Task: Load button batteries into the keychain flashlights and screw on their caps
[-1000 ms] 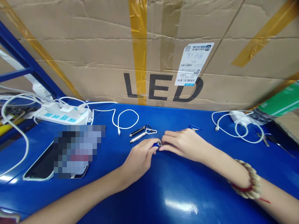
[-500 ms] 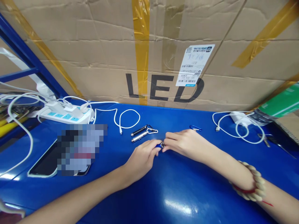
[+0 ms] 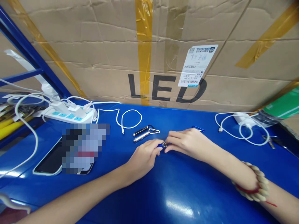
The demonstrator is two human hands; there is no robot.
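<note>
Just below the middle of the frame, I have the left hand [image 3: 143, 155] pinching a small blue tube [image 3: 160, 145] between thumb and fingers, its silver-rimmed end facing the right hand [image 3: 187, 143]. The right hand's fingers are bent, their tips beside that end; I can't tell whether they grip anything. A beaded bracelet [image 3: 261, 183] circles the right wrist.

Up and left of the blue tube, I see a black cylinder [image 3: 140, 131] and a silver cylinder [image 3: 141, 137] lying side by side on the blue table [image 3: 177, 189], clips at their right ends. A blue clip [image 3: 198, 128] lies behind the right hand, partly hidden from me.

At left of the frame sits a white power strip [image 3: 70, 115] with plugs in it, and below it a dark-screened phone [image 3: 49, 158] next to a pixelated patch. A white cable [image 3: 141, 119] loops above the cylinders. Toward the right edge, I make out a white adapter [image 3: 244, 119] among more cable. Across the top stands a cardboard box [image 3: 105, 56] marked LED, with yellow tape [image 3: 144, 40] and a white label [image 3: 198, 66].
</note>
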